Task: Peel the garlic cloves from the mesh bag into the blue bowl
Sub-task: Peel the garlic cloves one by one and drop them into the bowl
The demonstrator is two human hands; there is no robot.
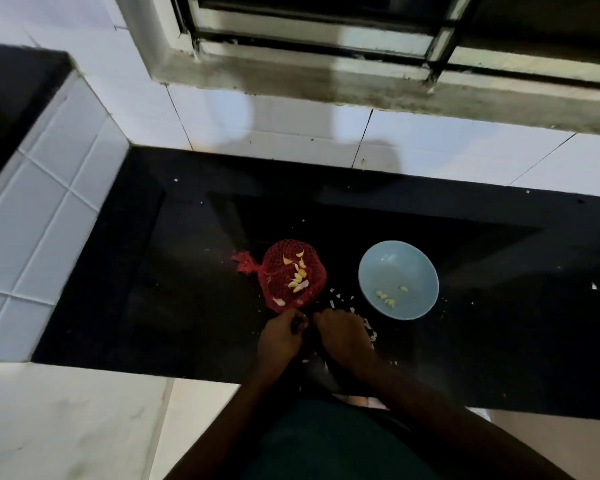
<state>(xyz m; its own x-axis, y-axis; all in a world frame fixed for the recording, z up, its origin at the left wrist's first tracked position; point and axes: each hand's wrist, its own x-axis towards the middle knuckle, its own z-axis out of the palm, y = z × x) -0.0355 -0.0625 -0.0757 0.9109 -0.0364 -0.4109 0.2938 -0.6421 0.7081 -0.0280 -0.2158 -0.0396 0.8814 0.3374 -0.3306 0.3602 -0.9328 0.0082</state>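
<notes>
Dark green shirt (326, 445) fills the bottom edge, and both forearms (413, 393) reach forward from it over the counter lip. Left hand (280, 336) and right hand (342, 334) sit close together, knuckles up and fingers curled in, with the fingertips nearly meeting in the gap between them. Something small and dark sits at the left fingertips, but it is too dim to name. Cannot tell whether either hand is pinching anything or just closed.

Pale peel scraps (343, 300) are scattered on the black counter (187, 289) just beyond and beside the right hand. A few more lie under the wrists.

Red mesh bag (274, 292) lies flat on the counter just beyond the left hand, its near edge almost touching the fingertips and its knotted end sticking out to the left. Garlic cloves (298, 276), yellowish-white, are loose in the middle of the bag.

Blue bowl (371, 261) stands upright to the right of the bag, near it but apart. A handful of peeled cloves (386, 298) sits at the bowl's near side.

Further back is the white tiled wall (291, 133), which wraps round to the left. Above it is a grimy window frame (326, 57).
</notes>
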